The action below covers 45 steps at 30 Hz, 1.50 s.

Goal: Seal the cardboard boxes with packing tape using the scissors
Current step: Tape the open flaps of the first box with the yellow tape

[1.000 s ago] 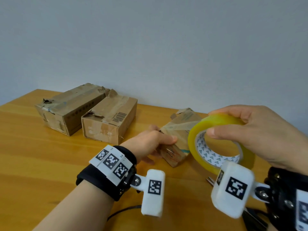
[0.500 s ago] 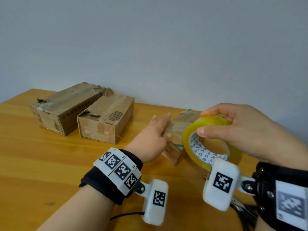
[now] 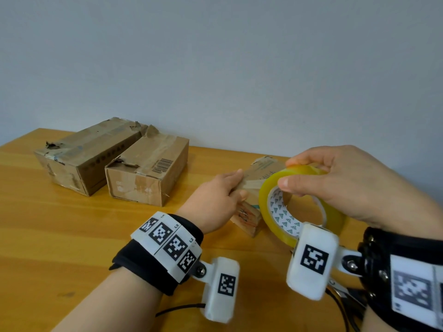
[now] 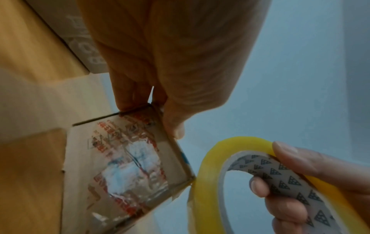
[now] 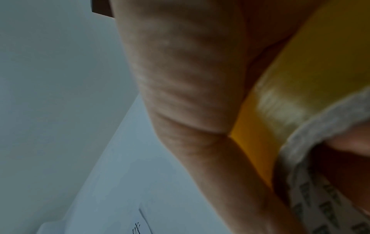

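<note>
A small cardboard box [image 3: 262, 167] lies on the wooden table [image 3: 60, 236] at centre right, with clear tape glinting on its top. My left hand [image 3: 215, 197] lies on it, fingers straight along the top and thumb against the near side. In the left wrist view the box's printed end face [image 4: 128, 158] shows below my left hand [image 4: 170, 47]. My right hand [image 3: 347, 178] grips a yellow tape roll [image 3: 271, 212] just right of the box. The roll [image 4: 212, 152] touches the box's near corner. The scissors [image 3: 352, 299] lie mostly hidden under my right wrist.
Two larger worn cardboard boxes stand side by side at the back left, a long one [image 3: 86, 159] and a shorter one with a barcode [image 3: 148, 173]. A plain grey wall runs behind the table's far edge. Bare wood shows in front and to the left.
My left hand has left its grip on the small box's near end and now lies flat along the top. The tape roll has come lower and closer to the box.
</note>
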Motion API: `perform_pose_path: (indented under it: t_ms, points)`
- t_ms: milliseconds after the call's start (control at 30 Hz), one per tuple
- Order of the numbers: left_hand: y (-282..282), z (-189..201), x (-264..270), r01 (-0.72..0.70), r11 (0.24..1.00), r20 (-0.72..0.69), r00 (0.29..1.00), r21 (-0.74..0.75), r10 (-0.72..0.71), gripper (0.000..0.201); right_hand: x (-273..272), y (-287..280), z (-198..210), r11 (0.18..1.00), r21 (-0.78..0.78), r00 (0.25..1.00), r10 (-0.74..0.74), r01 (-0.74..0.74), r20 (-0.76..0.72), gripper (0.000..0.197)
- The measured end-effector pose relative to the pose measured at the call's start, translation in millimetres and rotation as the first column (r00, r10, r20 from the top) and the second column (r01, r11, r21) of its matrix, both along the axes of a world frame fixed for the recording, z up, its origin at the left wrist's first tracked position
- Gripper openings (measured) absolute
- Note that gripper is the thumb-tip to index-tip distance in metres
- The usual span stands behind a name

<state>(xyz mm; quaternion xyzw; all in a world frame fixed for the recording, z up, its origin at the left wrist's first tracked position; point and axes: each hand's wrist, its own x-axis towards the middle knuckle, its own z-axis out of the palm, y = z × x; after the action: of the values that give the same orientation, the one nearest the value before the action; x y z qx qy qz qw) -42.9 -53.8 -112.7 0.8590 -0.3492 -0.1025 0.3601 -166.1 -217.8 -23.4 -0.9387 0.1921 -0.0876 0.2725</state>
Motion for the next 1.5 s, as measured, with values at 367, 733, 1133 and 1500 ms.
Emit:
perform_pose_path:
  t_ms: [367, 733, 1133, 1500]
  points:
    - [1, 0, 1, 0.042, 0.942, 0.179, 0.978, 0.334, -0.107, 0.068, -3, 0, 2, 0.998, -0.027, 0.999, 0.05, -0.05, 0.004, 0.062]
    - [9, 21, -10, 0.142, 0.859, 0.185, 0.947, 0.492, -0.263, 0.074, 10, -2, -8, 0.997, -0.072, 0.996, -0.011, 0.017, 0.09, 0.056]
    - [7, 26, -22, 0.007, 0.878, 0.285, 0.945, 0.478, -0.163, 0.065, 11, -21, -17, 0.974, -0.112, 0.981, -0.195, 0.196, 0.022, 0.073]
    - [10, 27, -3, -0.076, 0.993, 0.238, 0.97, 0.095, 0.052, 0.039, 9, -23, -16, 0.974, -0.103, 0.979, -0.196, 0.202, 0.062, 0.05]
